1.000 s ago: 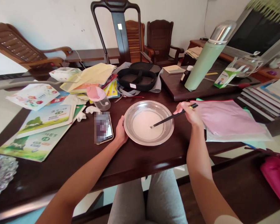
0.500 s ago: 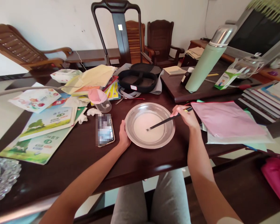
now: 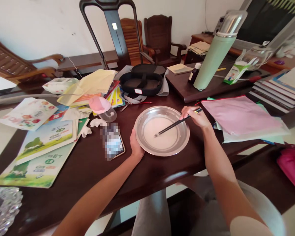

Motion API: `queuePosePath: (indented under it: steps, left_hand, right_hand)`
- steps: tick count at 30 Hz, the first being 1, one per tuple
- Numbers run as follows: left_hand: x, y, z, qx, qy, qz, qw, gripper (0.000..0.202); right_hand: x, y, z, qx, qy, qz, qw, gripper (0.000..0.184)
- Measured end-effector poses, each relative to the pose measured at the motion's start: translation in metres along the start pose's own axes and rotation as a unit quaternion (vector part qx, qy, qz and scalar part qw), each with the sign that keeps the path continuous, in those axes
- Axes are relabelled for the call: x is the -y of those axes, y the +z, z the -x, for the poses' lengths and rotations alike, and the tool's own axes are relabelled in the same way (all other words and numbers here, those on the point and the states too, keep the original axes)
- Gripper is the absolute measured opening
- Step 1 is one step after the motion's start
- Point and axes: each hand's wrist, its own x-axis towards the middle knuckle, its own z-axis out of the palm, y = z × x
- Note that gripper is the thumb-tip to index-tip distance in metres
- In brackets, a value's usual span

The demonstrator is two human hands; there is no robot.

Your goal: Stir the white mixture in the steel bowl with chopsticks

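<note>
A round metal bowl stands on the dark table, holding a milky white liquid. My left hand grips the bowl's left rim, its fingers partly hidden beneath the edge. Black chopsticks are pinched in my right hand above the bowl's right rim. They slant down to the left, with their tips in the liquid. Left of my left hand lies a phone with a blurred screen.
A pink-lidded cup, crumpled tissues and workbooks lie left. Behind the bowl sits an open black case. A green thermos stands back right, beyond a pink pouch. A glass dish is front left.
The view has tilted and shifted, so the bowl appears slightly farther right. Both hands keep their holds, and the chopstick tips stay in the liquid. My right leg has swung outward.
</note>
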Motion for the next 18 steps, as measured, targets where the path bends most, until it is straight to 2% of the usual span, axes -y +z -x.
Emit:
queuePosePath:
  steps: [3,9,11,16,18]
  left_hand:
    - [-0.001,0.002,0.001,-0.017,-0.008,0.022,1.000,0.048]
    - [-0.005,0.010,0.003,-0.016,-0.001,0.069,0.998,0.041]
    - [-0.007,0.013,0.003,-0.016,-0.004,0.081,0.997,0.039]
    - [-0.011,0.017,0.001,-0.016,-0.020,0.107,0.994,0.035]
    - [-0.012,0.017,0.000,-0.016,-0.028,0.114,0.993,0.034]
  right_hand:
    - [-0.001,-0.004,0.001,-0.032,-0.012,0.014,0.999,0.044]
    - [0.003,-0.006,-0.001,-0.117,-0.065,0.000,0.991,0.053]
    - [0.004,-0.003,-0.001,-0.105,-0.069,-0.016,0.992,0.056]
    - [0.009,0.009,-0.002,-0.011,-0.009,0.016,1.000,0.050]
    - [0.012,0.011,-0.002,-0.018,0.002,0.036,0.999,0.049]
